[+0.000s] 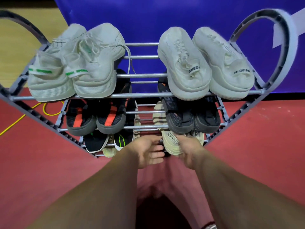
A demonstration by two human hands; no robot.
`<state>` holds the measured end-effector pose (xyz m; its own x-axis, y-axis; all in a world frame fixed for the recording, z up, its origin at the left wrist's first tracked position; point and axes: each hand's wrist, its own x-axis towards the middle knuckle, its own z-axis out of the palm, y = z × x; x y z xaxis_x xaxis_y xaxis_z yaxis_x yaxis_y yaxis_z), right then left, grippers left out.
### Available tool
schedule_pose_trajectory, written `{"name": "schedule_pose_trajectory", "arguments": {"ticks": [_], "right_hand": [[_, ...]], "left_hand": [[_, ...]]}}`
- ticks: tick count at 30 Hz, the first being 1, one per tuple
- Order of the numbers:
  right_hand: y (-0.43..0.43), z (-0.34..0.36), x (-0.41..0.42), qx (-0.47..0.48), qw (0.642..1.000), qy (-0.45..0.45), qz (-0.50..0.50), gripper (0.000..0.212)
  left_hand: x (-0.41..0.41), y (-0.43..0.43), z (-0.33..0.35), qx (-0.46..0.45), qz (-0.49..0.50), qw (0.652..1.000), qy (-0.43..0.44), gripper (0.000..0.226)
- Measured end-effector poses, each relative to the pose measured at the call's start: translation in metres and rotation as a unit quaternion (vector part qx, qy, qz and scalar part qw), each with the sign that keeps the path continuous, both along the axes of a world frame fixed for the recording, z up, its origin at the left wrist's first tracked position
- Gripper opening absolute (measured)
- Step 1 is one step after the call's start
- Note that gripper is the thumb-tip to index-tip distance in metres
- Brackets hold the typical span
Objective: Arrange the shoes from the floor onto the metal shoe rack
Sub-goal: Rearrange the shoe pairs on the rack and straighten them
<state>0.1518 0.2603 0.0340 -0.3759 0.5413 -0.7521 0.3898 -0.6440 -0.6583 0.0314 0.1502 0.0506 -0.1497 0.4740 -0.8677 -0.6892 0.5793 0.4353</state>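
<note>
The step in hand looks like the seating of a last pair on a low tier of the metal shoe rack point(148, 95). Both arms reach down and forward, and the cream shoe point(171, 142) lies between the two grips, heel towards the person and toe running in under the tiers above. The right grip point(189, 151) covers the shoe's outer side with its back to the camera and appears curled round the heel, its fingers hidden. The left grip point(148, 152) has its thumb stretched to the shoe's inner edge and its fingers curled below; whether it pinches the shoe or only steadies it I cannot tell, the view being blurred there. Just beyond the right grip a second cream shoe point(197, 133) sits on the same tier, partly hidden by the knuckles. To the far side of the left grip stand the black shoes with green stripes point(121, 140); directly above both grips hangs a black pair point(179, 118) on the next tier. No loose shoe shows on the red floor point(255, 138), so the task seems close to done. The next move, by my judgement, calls for pushing the shoe forward until its sole rests across the rails, squaring it beside its mate without knocking the tier above, then letting go.
</note>
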Motion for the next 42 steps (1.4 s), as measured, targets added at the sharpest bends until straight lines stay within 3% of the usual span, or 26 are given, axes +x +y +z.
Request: {"name": "schedule_pose_trajectory", "arguments": {"ticks": [5, 11, 29, 34, 42], "right_hand": [[-0.005, -0.009, -0.022, -0.017, 0.994, 0.08, -0.071, 0.017], [0.003, -0.025, -0.026, -0.047, 0.99, 0.07, -0.116, 0.024], [0.019, -0.033, -0.026, -0.058, 0.994, 0.023, -0.087, 0.014], [0.003, -0.039, -0.029, 0.019, 0.999, -0.026, -0.042, 0.042], [0.004, -0.031, -0.024, 0.061, 0.997, -0.047, 0.0, 0.028]], "left_hand": [[0.007, 0.013, -0.014, 0.025, 0.037, 0.999, 0.016, 0.021], [0.005, 0.028, -0.036, 0.04, 0.096, 0.993, 0.062, 0.027], [0.01, 0.042, -0.055, 0.037, 0.143, 0.985, 0.085, 0.016], [0.012, 0.042, -0.059, 0.007, 0.137, 0.985, 0.103, 0.013], [0.012, 0.046, -0.057, 0.009, 0.158, 0.979, 0.126, 0.004]]}}
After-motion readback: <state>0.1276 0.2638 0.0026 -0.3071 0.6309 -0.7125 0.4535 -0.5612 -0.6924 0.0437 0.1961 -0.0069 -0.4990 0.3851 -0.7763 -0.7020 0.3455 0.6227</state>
